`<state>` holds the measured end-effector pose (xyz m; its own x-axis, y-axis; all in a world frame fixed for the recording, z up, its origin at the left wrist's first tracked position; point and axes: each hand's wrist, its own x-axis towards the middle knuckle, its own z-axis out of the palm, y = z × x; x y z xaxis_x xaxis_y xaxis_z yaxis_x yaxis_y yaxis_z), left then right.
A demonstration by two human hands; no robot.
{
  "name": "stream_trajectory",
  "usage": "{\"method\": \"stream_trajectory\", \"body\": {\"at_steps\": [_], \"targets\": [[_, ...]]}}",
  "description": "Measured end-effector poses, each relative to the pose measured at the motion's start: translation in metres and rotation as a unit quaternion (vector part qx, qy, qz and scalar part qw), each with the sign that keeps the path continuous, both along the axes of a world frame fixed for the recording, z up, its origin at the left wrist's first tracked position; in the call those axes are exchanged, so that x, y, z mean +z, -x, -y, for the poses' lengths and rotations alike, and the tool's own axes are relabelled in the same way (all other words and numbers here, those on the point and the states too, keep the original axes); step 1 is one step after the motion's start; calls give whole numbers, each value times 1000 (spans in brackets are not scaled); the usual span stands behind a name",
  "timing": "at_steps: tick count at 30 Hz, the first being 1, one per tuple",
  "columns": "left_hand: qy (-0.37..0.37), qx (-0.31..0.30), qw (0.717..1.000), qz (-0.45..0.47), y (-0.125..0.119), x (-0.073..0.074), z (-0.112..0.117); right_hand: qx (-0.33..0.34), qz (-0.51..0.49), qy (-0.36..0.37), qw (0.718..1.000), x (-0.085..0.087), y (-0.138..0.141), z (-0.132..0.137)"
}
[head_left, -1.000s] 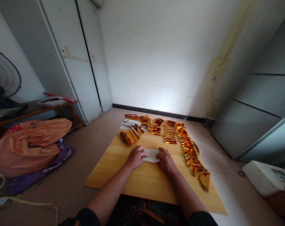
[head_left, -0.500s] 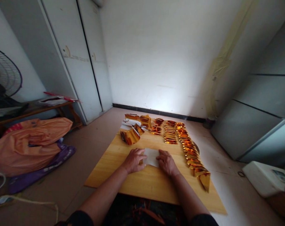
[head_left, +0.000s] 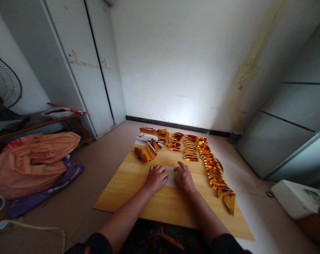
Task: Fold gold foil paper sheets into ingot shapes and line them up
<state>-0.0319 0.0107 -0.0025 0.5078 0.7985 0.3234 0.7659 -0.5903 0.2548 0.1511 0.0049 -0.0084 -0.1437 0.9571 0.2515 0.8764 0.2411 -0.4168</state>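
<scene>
A pale sheet of paper [head_left: 171, 175] lies on the wooden board in front of me, partly covered by both hands. My left hand [head_left: 156, 178] rests palm down over its left part, the fingers side by side and pressing on it. On the right part sits my right hand [head_left: 185, 177], its fingers stretched and apart, the index finger a little raised. Beyond my hands stands a curved stack of gold foil paper [head_left: 146, 153]. Folded gold foil pieces [head_left: 191, 148] stand in rows at the back, and a longer row [head_left: 215, 169] runs down the board's right side.
The wooden board [head_left: 122, 195] stands low over a tiled floor. White rolled or folded paper [head_left: 147, 137] lies at its back left. An orange bag [head_left: 35, 162] and a purple bag [head_left: 48, 190] lie left; a white box [head_left: 299, 199] stands right. Cabinets flank both sides.
My left hand has slid right over the sheet, covering more of it, its fingers now closer together. My right hand has shifted slightly, its index finger lifting. The gold pieces stay put.
</scene>
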Motion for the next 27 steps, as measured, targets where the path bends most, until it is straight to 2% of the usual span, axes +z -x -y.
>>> {"method": "stream_trajectory", "body": {"at_steps": [3, 11, 15, 23, 25, 27], "targets": [[-6, -16, 1000, -12, 0, -2, -1, 22, 22, 10, 999, 0, 3, 5], [-19, -20, 998, -52, -1, -9, 4, 5, 27, 10, 1000, 7, -14, 16], [-22, -13, 999, -43, -7, -8, 8, -31, 13, 45, 998, 12, -13, 3], [-14, -8, 1000, -5, -11, -10, 5, -22, 94, 163, 982, 34, 3, -32], [-15, -11, 1000, 2, -10, -11, 4, -24, 88, 160, 983, 36, 4, -36], [-14, -13, 1000, 5, -9, -11, 4, -15, 71, 122, 990, 35, 4, -38]]}}
